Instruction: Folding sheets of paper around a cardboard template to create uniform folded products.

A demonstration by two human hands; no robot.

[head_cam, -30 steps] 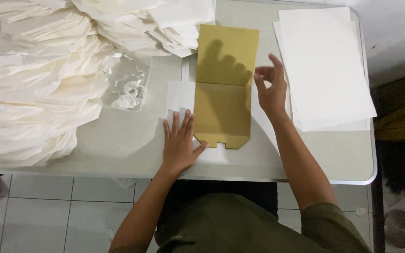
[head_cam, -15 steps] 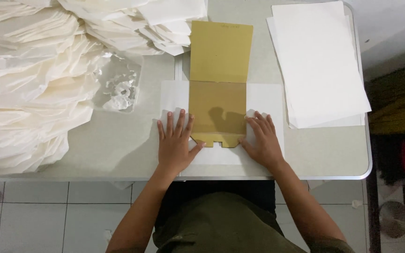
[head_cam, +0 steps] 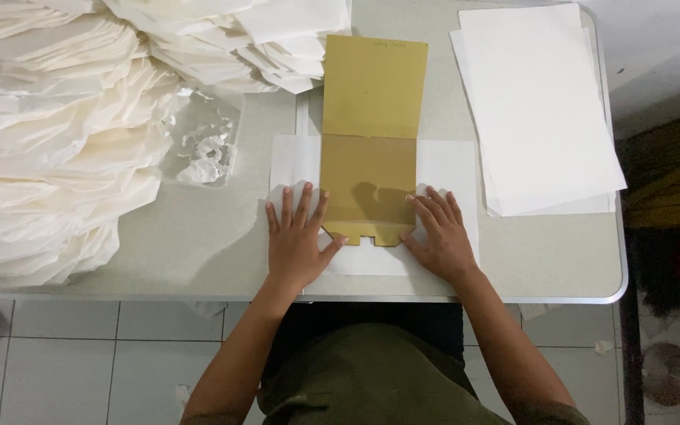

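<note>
A gold-brown cardboard template [head_cam: 371, 134] lies flat across a white paper sheet [head_cam: 450, 169] on the grey table [head_cam: 198, 244]. My left hand [head_cam: 297, 236] rests flat, fingers spread, on the paper at the template's lower left corner. My right hand [head_cam: 438, 232] lies flat with its fingers apart on the paper at the template's lower right corner. Both thumbs touch the template's notched bottom edge. Neither hand grips anything.
A stack of white sheets [head_cam: 541, 102] sits at the right. Heaps of folded white paper [head_cam: 49, 142] fill the left and the back [head_cam: 238, 39]. A clear plastic bag with small bits [head_cam: 202, 149] lies left of the template. Tiled floor shows below the table edge.
My right hand came down from the template's upper right edge to the paper beside its bottom corner. My left hand stayed at the lower left corner.
</note>
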